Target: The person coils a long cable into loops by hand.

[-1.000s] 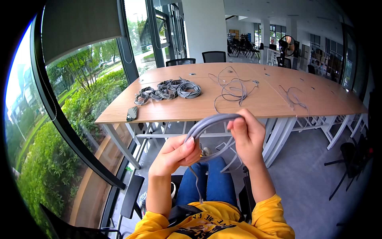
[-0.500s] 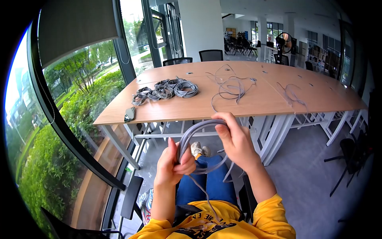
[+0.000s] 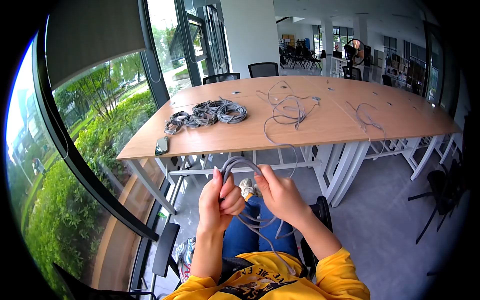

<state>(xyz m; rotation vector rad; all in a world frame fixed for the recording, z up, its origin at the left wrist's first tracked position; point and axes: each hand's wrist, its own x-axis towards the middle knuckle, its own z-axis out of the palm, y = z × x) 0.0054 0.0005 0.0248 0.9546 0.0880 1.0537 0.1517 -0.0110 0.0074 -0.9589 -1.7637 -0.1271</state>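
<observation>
A partly wound loop of grey cable (image 3: 242,161) is held between my two hands above my lap. My left hand (image 3: 220,202) is closed round the left side of the loop, thumb pointing up. My right hand (image 3: 281,192) pinches the cable at the upper right of the loop. Lower turns hang over my legs, and one end trails down onto the yellow shirt. A length of the cable rises past my right hand to a loose grey tangle (image 3: 290,117) on the table.
On the wooden table (image 3: 215,142) lie several coiled grey cables (image 3: 232,113), a phone (image 3: 162,145) and another loose cable (image 3: 367,120). My chair's armrests flank me. Table legs stand ahead, a window wall is at left, and a black chair (image 3: 442,195) is at right.
My right hand has moved down and left, closer to my left hand. The loop's top is lower and narrower, and the cable running to the table now hangs to the right of my hand.
</observation>
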